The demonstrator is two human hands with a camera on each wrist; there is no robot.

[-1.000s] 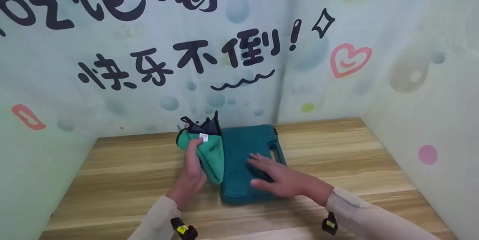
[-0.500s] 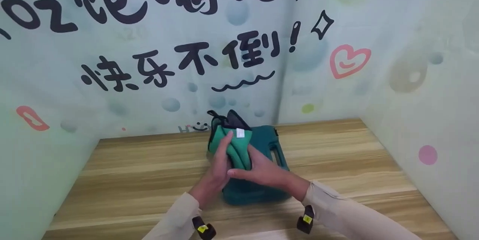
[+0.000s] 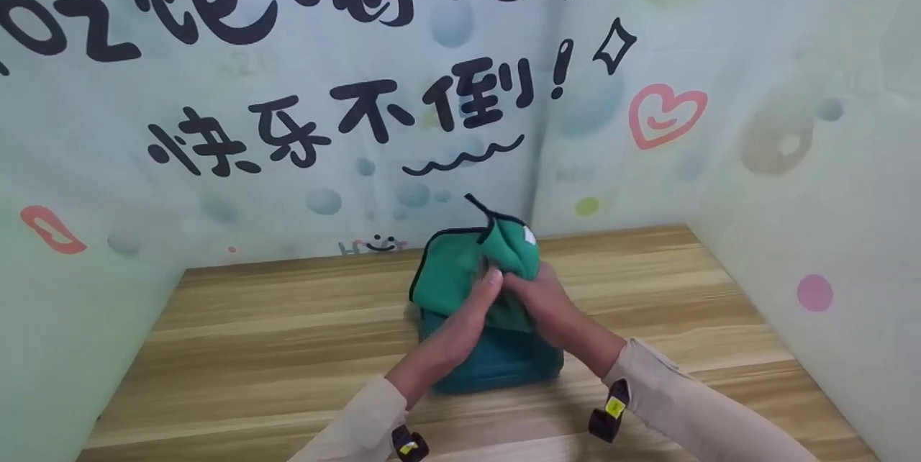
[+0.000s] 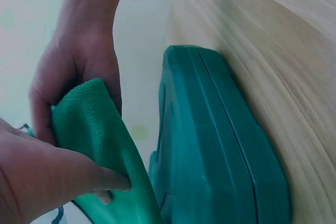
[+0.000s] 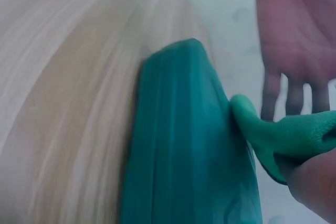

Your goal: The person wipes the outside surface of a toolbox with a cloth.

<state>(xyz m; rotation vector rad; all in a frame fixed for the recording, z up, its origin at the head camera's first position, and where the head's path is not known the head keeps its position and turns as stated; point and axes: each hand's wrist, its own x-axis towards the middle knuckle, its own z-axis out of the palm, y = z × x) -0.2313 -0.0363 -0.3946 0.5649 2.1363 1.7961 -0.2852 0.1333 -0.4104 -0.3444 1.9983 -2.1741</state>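
Note:
A green cloth [image 3: 446, 268] with black edging, a small loop and a white label is held above the dark teal plastic case [image 3: 489, 376] on the table. One flap of the cloth spreads left while the rest is bunched at the right. My right hand [image 3: 557, 307] grips the bunched part. With its thumb beside the right thumb, my left hand [image 3: 460, 325] pinches the cloth near the middle. Long, nearly straight left fingers [image 5: 295, 85] show in the right wrist view, their tips behind the cloth. The case's top and handle are largely covered in the head view.
The wood-grain table [image 3: 273, 347] runs back to a printed backdrop [image 3: 345, 210] with dark characters and bubbles. A pale side wall [image 3: 791, 246] bounds the right. Each wrist bears a small black device with a yellow mark.
The cloth has moved right, from beside the case to over it, and one flap has opened leftward. My right hand has come off the case top and taken hold of the cloth.

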